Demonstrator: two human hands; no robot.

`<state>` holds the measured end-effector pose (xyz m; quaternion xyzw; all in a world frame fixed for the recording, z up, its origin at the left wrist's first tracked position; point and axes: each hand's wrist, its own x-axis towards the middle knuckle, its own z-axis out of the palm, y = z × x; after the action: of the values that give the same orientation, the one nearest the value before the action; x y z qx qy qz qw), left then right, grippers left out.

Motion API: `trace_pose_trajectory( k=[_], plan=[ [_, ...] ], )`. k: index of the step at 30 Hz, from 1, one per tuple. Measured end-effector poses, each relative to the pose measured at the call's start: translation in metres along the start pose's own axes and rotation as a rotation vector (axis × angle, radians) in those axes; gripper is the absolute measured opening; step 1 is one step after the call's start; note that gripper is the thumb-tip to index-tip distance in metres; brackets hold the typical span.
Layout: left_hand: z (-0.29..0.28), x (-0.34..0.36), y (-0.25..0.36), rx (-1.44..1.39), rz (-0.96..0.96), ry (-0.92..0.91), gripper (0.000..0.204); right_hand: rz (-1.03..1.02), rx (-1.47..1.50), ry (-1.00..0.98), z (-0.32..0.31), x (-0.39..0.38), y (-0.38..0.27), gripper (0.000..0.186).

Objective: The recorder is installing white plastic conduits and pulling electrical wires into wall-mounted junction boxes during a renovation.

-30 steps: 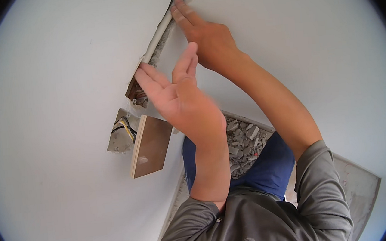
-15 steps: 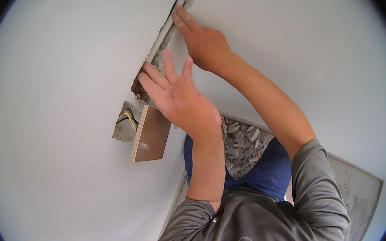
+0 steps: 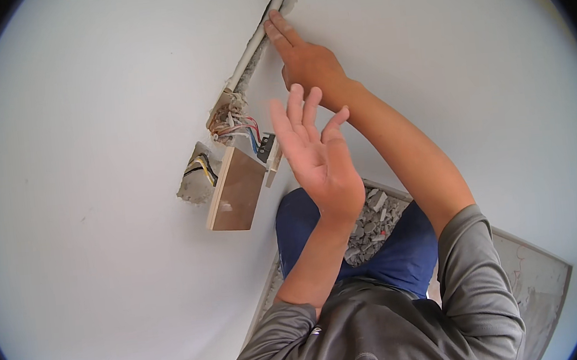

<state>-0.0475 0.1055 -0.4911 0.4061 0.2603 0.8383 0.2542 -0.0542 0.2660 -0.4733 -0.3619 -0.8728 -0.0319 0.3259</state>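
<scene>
A: How are the two hands posed?

B: The right hand is stretched up the white wall, arm nearly straight, its extended fingers pressed flat against the pale conduit; it grips nothing. The left hand is raised in front of the wall, palm open and fingers spread, released and touching nothing.

A: Where does the conduit lie, and how does it run?

B: It sits in a chased groove directly under the right fingertips. Its long axis runs diagonally, from beyond those fingertips at the picture's top down toward the left hand, ending at an open wall box just beside the left hand's fingers.

A: What lies about the box?

B: Coloured wires spill from it. Below them, beside the left palm, a tan rectangular board leans against the wall; a second rough opening with dark cables shows past the board.

A: What cannot be made out?

B: The conduit's upper end is cut off by the frame. The left forearm hides part of the rubble below.
</scene>
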Motion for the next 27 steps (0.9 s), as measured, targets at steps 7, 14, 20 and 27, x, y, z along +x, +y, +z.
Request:
trace_pose_trajectory(
  k=[7,14,20,27],
  plan=[
    [-0.008,-0.023,-0.003,0.042,-0.010,-0.100,0.067,-0.063,0.107,0.107,0.009,-0.003,0.007,0.075],
    [-0.013,-0.026,-0.003,0.090,-0.032,-0.117,0.064,-0.082,0.037,0.032,-0.017,-0.005,0.010,0.070],
    [-0.017,0.001,-0.006,0.137,0.032,-0.080,0.065,-0.094,-0.137,0.189,-0.064,0.008,-0.003,0.069],
    [-0.013,0.010,-0.008,0.085,-0.017,-0.054,0.055,-0.106,-0.262,0.291,-0.064,0.024,0.002,0.064]
  ],
)
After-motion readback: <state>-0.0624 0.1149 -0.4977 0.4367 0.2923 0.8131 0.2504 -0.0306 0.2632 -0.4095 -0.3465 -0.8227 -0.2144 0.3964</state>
